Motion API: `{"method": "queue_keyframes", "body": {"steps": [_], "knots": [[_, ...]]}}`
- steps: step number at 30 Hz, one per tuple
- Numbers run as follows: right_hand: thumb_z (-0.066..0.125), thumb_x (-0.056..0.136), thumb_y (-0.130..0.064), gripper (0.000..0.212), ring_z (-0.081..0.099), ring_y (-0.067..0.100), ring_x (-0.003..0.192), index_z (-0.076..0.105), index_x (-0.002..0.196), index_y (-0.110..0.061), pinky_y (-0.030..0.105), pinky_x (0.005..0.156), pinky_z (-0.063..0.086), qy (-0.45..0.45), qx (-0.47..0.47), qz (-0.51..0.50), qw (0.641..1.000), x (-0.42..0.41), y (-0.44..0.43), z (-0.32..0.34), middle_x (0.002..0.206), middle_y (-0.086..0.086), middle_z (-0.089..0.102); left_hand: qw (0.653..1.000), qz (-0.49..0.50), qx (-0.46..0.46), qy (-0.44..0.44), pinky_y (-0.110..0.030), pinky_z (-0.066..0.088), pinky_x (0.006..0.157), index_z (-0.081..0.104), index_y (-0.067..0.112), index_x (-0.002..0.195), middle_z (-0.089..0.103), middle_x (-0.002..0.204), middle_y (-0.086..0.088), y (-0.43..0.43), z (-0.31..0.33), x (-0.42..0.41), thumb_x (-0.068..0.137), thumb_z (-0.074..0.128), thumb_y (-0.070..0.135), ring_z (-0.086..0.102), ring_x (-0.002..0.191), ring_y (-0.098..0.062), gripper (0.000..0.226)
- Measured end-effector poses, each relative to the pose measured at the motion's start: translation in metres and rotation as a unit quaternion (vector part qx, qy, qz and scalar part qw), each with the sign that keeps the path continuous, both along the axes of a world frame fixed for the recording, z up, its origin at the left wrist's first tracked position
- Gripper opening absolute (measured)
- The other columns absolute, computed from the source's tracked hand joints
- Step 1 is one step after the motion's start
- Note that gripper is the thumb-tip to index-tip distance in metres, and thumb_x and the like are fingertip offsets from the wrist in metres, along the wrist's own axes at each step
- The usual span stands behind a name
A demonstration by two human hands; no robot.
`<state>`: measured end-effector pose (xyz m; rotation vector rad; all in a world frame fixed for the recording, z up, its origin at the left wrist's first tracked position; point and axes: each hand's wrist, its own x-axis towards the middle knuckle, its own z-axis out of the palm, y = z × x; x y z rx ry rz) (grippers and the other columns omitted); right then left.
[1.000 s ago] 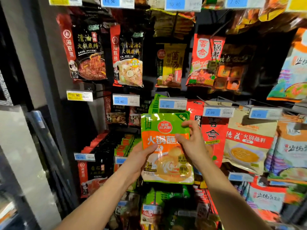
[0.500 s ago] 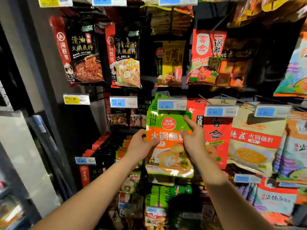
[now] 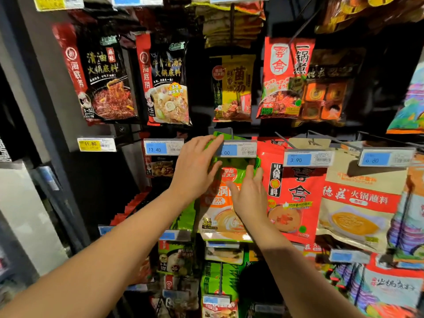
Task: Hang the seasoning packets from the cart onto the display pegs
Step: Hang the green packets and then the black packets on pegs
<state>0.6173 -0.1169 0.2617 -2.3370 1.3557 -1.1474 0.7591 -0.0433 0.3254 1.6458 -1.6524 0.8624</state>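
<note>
At the far left a grey upright (image 3: 43,125) edges the display. Right of it hang two black-and-red packets (image 3: 101,76), (image 3: 167,81), with a yellow tag (image 3: 96,144) and a blue 13.40 tag (image 3: 163,147) below them.

The left hand (image 3: 195,171) reaches up at the middle of the rack. Its fingers are spread and laid flat on the top left corner of the green packet (image 3: 220,216), fingertips (image 3: 215,140) touching the left end of the blue tag (image 3: 237,149) that sits in front of the packet's top edge. Whether the thumb is behind the packet cannot be told.

The green packet hangs below that tag, its top hidden behind it, so the peg itself cannot be made out. More green packets sit just behind it.

The right hand (image 3: 249,196) lies open against the packet's face, fingers loosely spread and pointing up, thumb across the orange band; it presses rather than pinches.

Above, a yellow packet (image 3: 232,88) hangs. Right of the hands a red packet (image 3: 296,193) touches the green one's edge, under a 3.90 tag (image 3: 307,158). Farther right hangs a beige packet (image 3: 358,210).
</note>
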Motion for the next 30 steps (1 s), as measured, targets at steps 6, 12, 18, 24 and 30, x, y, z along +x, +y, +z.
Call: {"method": "queue_keyframes", "body": {"steps": [6,12,18,24,30], "knots": [[0.063,0.101,-0.035,0.036,0.065,0.039,0.105,0.063,0.110,0.000,0.043,0.083,0.053,0.004,0.013,-0.042,0.999,0.028,-0.031,-0.001,0.153,0.025,0.031,0.999,-0.040,-0.005,0.005,-0.042,0.049,0.087,0.060,0.020,0.141,0.063,0.117,-0.004,-0.007,0.012,0.015,0.091,0.074,0.032,0.055,0.108,-0.025,0.053],[0.067,0.097,-0.034,0.031,0.052,0.047,0.127,0.064,0.101,-0.003,0.049,0.087,0.054,-0.004,-0.004,-0.056,0.998,0.038,-0.040,-0.017,0.152,0.029,0.031,0.998,-0.053,0.019,0.010,-0.043,0.048,0.089,0.065,0.022,0.136,0.063,0.115,-0.002,-0.007,0.023,0.022,0.085,0.080,0.033,0.056,0.106,-0.024,0.055],[0.074,0.091,-0.043,0.057,0.022,0.046,0.150,0.050,0.138,-0.021,0.055,0.109,0.042,-0.018,-0.030,-0.060,0.998,0.043,-0.034,-0.053,0.164,0.027,0.012,0.997,-0.058,0.023,0.045,-0.036,0.048,0.087,0.065,0.025,0.136,0.063,0.112,0.002,-0.004,0.022,0.015,0.086,0.079,0.035,0.056,0.106,-0.019,0.053],[0.073,0.092,-0.041,0.044,0.019,0.046,0.150,0.059,0.126,-0.017,0.055,0.107,0.046,-0.022,0.033,-0.064,0.997,0.053,-0.040,-0.044,0.162,0.026,0.019,0.997,-0.051,0.030,0.052,-0.035,0.049,0.079,0.064,0.026,0.136,0.063,0.111,0.002,0.000,0.023,0.014,0.087,0.080,0.033,0.057,0.104,-0.019,0.053],[0.067,0.097,-0.023,0.066,0.013,0.045,0.154,0.037,0.155,-0.026,0.049,0.119,0.033,-0.034,0.040,0.006,0.999,0.023,-0.007,-0.047,0.167,0.023,0.007,0.995,-0.046,0.047,0.080,-0.035,0.050,0.087,0.053,0.026,0.147,0.058,0.121,0.001,0.007,0.014,0.005,0.090,0.077,0.031,0.054,0.111,-0.018,0.062]]}}
